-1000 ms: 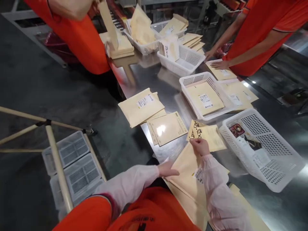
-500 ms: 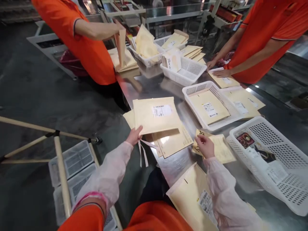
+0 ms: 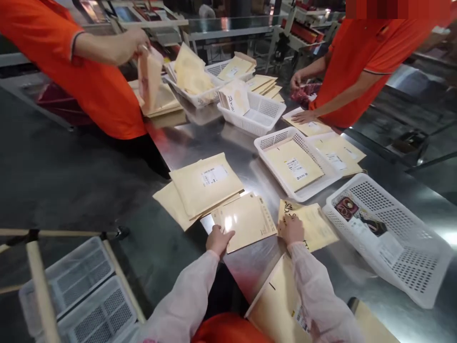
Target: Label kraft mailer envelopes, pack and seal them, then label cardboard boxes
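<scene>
My left hand [image 3: 219, 239] grips the near-left edge of a glossy tan card sleeve [image 3: 252, 221], thumb on top. Beyond it lies a labelled padded envelope [image 3: 200, 190], resting over another envelope [image 3: 171, 202] at the table's left edge. My right hand [image 3: 293, 229] has its fingers curled down on a yellow card with black lettering [image 3: 286, 207]; the fingertips are partly hidden. Beside that hand lies a plain pale-yellow padded envelope [image 3: 317, 228]. Under my right forearm is another labelled envelope [image 3: 273, 300], partly covered by the sleeve.
A white basket [image 3: 421, 238] with small packets stands at the right. Another basket [image 3: 262, 145] holds a labelled envelope; more baskets [image 3: 264, 112] stand farther back. Two co-workers in orange shirts [image 3: 103, 95] handle envelopes across the metal table. Lower left is a wheeled rack with bins [image 3: 82, 271].
My left hand has let go of the labelled envelope, now lying down, and taken the card sleeve's edge. The white strips are out of sight. My right hand has lowered onto the lettered card.
</scene>
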### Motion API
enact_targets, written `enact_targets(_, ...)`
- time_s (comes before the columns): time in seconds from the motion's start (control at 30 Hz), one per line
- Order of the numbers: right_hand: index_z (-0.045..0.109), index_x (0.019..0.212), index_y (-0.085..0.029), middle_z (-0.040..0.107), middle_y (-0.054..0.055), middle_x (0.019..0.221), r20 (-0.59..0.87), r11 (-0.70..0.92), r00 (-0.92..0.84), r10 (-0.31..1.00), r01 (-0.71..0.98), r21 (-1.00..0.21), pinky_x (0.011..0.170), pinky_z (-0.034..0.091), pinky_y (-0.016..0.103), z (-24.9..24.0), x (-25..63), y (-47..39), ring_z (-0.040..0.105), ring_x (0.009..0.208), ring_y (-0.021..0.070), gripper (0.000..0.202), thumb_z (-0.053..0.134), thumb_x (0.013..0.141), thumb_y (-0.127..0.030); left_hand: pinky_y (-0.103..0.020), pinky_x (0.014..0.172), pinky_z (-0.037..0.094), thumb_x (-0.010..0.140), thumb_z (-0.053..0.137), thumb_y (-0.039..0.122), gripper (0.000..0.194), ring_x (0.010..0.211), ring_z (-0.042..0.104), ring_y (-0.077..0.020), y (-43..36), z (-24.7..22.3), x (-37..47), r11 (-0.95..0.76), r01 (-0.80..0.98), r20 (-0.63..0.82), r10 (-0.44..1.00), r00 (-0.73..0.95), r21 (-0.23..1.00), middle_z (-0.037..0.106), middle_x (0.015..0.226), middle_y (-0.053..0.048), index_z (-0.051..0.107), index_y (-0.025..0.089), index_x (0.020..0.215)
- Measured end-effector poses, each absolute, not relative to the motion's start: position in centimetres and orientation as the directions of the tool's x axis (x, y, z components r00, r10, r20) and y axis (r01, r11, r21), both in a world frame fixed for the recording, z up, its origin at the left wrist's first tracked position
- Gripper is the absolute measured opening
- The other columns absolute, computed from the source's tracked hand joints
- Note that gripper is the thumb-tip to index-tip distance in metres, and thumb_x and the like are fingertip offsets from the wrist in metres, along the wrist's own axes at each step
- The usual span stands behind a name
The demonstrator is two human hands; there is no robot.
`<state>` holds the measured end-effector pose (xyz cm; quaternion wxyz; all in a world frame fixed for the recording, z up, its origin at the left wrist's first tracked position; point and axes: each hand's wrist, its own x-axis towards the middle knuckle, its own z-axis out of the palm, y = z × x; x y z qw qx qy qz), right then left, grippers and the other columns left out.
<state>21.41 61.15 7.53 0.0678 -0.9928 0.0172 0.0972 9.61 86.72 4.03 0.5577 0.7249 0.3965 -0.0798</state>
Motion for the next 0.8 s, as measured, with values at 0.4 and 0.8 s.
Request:
enact_targets(0.4, 0.052, 0.135, -0.014, 0.051, 0.019, 0.140, -0.200, -0.995, 0.979, -0.045, -0.026, 0.096, 0.085, 0.048, 0.042, 9.4, 17.9, 54.8, 0.054, 0.118, 0.0330, 0.048, 0.041, 0.088, -0.015, -0.033, 0.075, 0.057, 0.059, 0.085, 0.042, 0.067, 0.090, 0.070, -0.0238, 85.4, 2.9, 7.6, 0.498, 0.362, -0.533, 0.258, 0.806, 0.788, 0.072, 0.106, -0.012, 0.053, 0.018, 0.112)
enact_targets(0.8, 0.061, 0.119, -0.025, 0.069, 0.005, 0.111, -0.248, -0.850, 0.847, 0.470, 0.357, -0.388, 0.086, 0.049, 0.030, 12.2, 8.5, 71.7, 0.064, 0.101, 0.0230, 0.039, 0.052, 0.089, -0.048, -0.035, 0.078, 0.056, 0.062, 0.080, 0.056, 0.063, 0.089, 0.069, -0.0242, 84.4, 1.1, 7.4, 0.470, 0.322, -0.503, 0.333, 0.798, 0.822, 0.072, 0.099, -0.011, 0.055, 0.017, 0.105)
